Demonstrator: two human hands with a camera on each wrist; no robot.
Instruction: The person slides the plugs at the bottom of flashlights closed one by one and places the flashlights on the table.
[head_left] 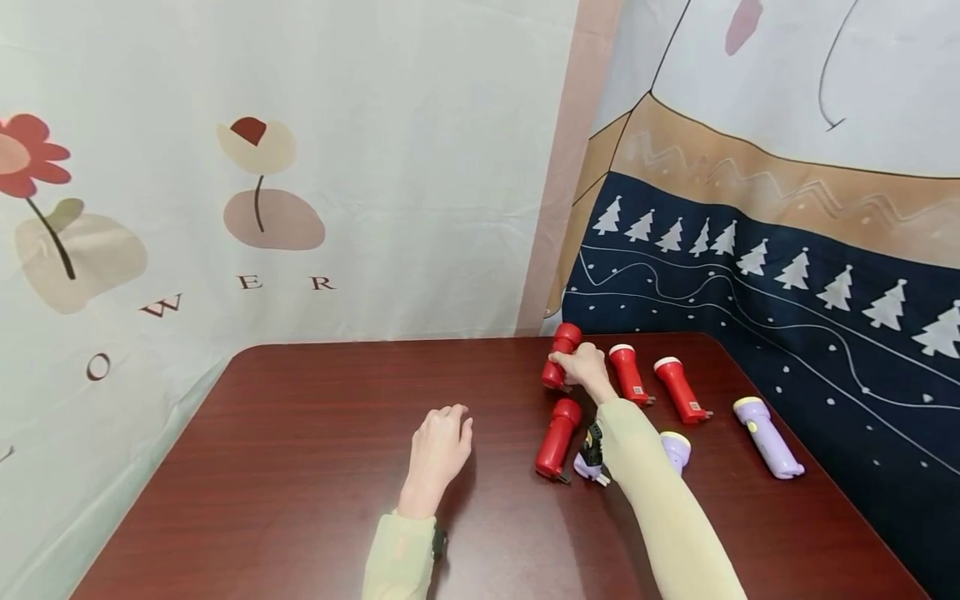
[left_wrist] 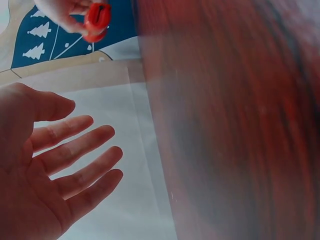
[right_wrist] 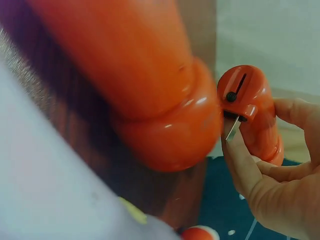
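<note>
My right hand [head_left: 588, 367] grips a red flashlight [head_left: 566, 337] near the far edge of the table. In the right wrist view, thumb and fingers wrap the body of this flashlight [right_wrist: 257, 85], and a metal plug prong sticks out of its end. Close to that wrist lies another red flashlight [head_left: 558, 437], large in the right wrist view. A lavender flashlight [head_left: 587, 468] is partly hidden by the right wrist. My left hand [head_left: 438, 450] hovers over the middle of the table, holding nothing; its fingers [left_wrist: 82, 150] are spread and loosely extended.
Beyond the right hand lie two red flashlights [head_left: 628, 375] [head_left: 681, 392] with white rims. A lavender flashlight [head_left: 768, 437] lies near the right edge; another lavender flashlight [head_left: 676, 448] is mostly behind the right sleeve. Printed curtains hang behind the brown table [head_left: 315, 467].
</note>
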